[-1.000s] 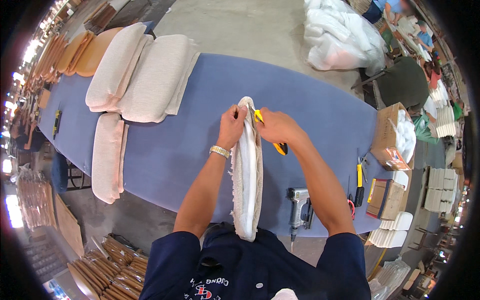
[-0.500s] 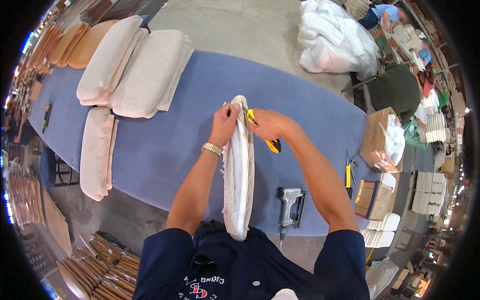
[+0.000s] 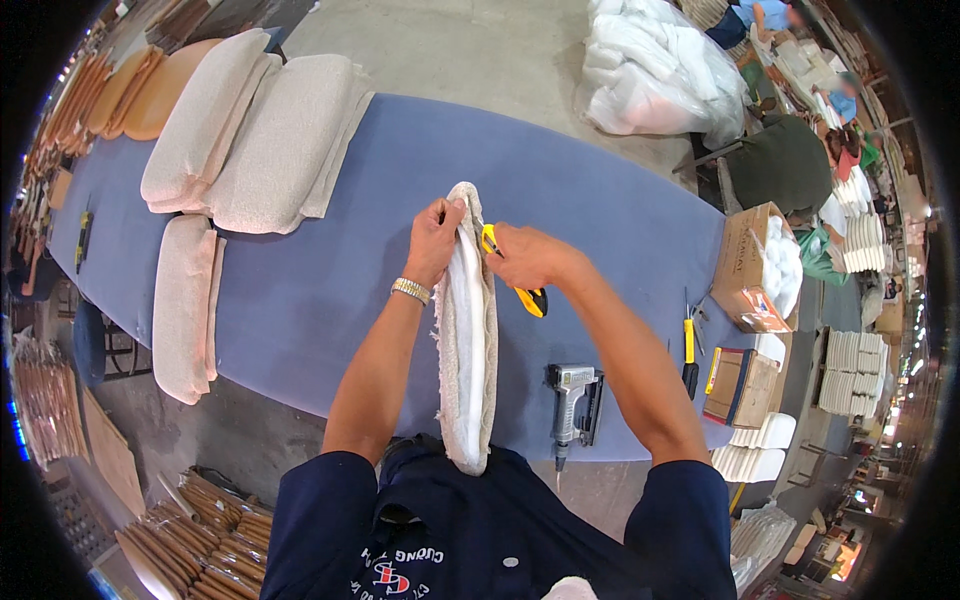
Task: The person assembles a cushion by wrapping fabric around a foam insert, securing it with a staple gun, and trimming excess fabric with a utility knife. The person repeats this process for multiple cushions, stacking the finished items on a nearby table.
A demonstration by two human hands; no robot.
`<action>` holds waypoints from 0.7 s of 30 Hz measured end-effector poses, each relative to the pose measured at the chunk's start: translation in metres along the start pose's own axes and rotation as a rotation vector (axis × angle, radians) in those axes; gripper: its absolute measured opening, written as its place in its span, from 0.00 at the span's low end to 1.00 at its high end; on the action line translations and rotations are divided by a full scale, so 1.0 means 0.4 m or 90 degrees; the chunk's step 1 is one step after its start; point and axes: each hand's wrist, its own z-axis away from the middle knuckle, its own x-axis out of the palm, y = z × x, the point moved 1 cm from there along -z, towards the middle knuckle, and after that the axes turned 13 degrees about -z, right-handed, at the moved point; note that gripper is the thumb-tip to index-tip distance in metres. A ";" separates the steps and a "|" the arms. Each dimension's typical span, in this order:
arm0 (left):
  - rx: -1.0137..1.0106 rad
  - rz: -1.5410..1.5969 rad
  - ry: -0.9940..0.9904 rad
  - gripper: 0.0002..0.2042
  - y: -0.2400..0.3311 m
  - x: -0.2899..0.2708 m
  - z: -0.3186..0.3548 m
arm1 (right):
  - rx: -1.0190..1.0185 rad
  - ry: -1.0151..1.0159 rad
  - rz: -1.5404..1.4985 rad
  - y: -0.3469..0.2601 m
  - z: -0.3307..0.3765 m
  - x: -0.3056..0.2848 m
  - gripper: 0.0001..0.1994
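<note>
Fabric-covered pad (image 3: 463,340), beige with white padding showing along its length, lies over the blue surface (image 3: 590,200), its near end by the person's dark shirt (image 3: 480,540). The left hand's (image 3: 435,242) fingers pinch its fabric near the far end. The right hand's (image 3: 528,257) fingers curl around a yellow-and-black cutter (image 3: 534,302) beside the right edge; whether the blade touches, I cannot tell.

The right hand (image 3: 530,258) hides the middle of the yellow-and-black cutter (image 3: 530,300), the lower edge cuts off the dark shirt (image 3: 470,540), the top edge crops the clear bag of white padding (image 3: 660,75), and a distant co-worker's head (image 3: 797,16) is blurred.
</note>
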 end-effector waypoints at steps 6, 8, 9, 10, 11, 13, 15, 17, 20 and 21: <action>-0.006 -0.004 0.012 0.18 0.016 -0.001 0.012 | -0.013 0.009 -0.003 0.008 0.018 0.025 0.20; -0.016 0.028 0.012 0.18 0.010 -0.002 0.010 | -0.003 0.004 -0.027 0.008 0.032 0.036 0.20; -0.027 0.050 0.013 0.17 0.010 0.001 0.012 | -0.003 0.009 -0.031 0.013 0.043 0.047 0.20; -0.037 0.073 0.013 0.17 0.011 0.005 0.014 | -0.002 0.014 -0.036 0.018 0.052 0.055 0.21; -0.036 0.087 0.007 0.17 0.008 0.006 0.013 | -0.004 0.011 -0.039 0.018 0.059 0.058 0.21; -0.034 0.116 -0.007 0.17 0.004 0.007 0.013 | -0.007 0.006 -0.045 0.016 0.072 0.065 0.21; -0.041 0.159 -0.025 0.17 -0.017 -0.017 0.001 | -0.028 0.020 -0.058 0.018 0.092 0.089 0.21; -0.058 0.193 -0.042 0.17 -0.020 -0.020 0.002 | -0.022 0.031 -0.071 0.020 0.108 0.107 0.20; -0.090 0.224 -0.068 0.17 0.006 -0.016 0.017 | 0.007 0.048 -0.081 0.024 0.124 0.127 0.19; -0.096 0.231 -0.079 0.17 0.015 -0.016 0.020 | 0.002 0.054 -0.079 0.028 0.125 0.127 0.19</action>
